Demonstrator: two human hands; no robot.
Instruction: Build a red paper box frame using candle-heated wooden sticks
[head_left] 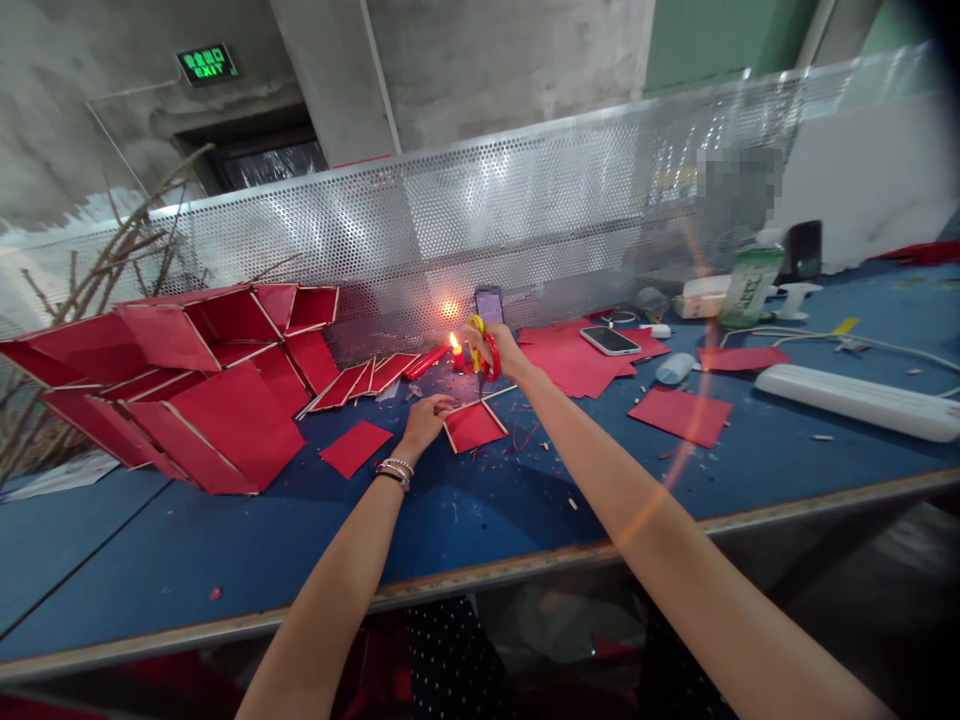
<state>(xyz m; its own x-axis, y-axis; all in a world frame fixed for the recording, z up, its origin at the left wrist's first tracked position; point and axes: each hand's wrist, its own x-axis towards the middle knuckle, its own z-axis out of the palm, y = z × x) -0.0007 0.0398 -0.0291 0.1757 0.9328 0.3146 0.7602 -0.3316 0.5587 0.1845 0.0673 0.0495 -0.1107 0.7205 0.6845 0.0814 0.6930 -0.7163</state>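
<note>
My right hand (pixel 507 352) is closed around scissors (pixel 493 358) with red and yellow handles, their blades pointing down. Beneath them lies a small red paper panel (pixel 474 430) edged with thin wooden sticks, one stick (pixel 501 392) reaching out past its upper right corner. My left hand (pixel 427 420), with bracelets at the wrist, has its fingers pinched at the panel's upper left corner; the stick end there is partly hidden. Just behind the hands burns a lit red candle (pixel 457 358), with another red candle (pixel 425 363) lying beside it.
A large red paper-and-stick structure (pixel 225 390) stands left, near dry branches (pixel 112 260). Red sheets (pixel 562 362) and a phone (pixel 609 341) lie right, with a green bottle (pixel 748 285) and white bar (pixel 862 400) farther over. Perforated metal (pixel 525 200) runs behind.
</note>
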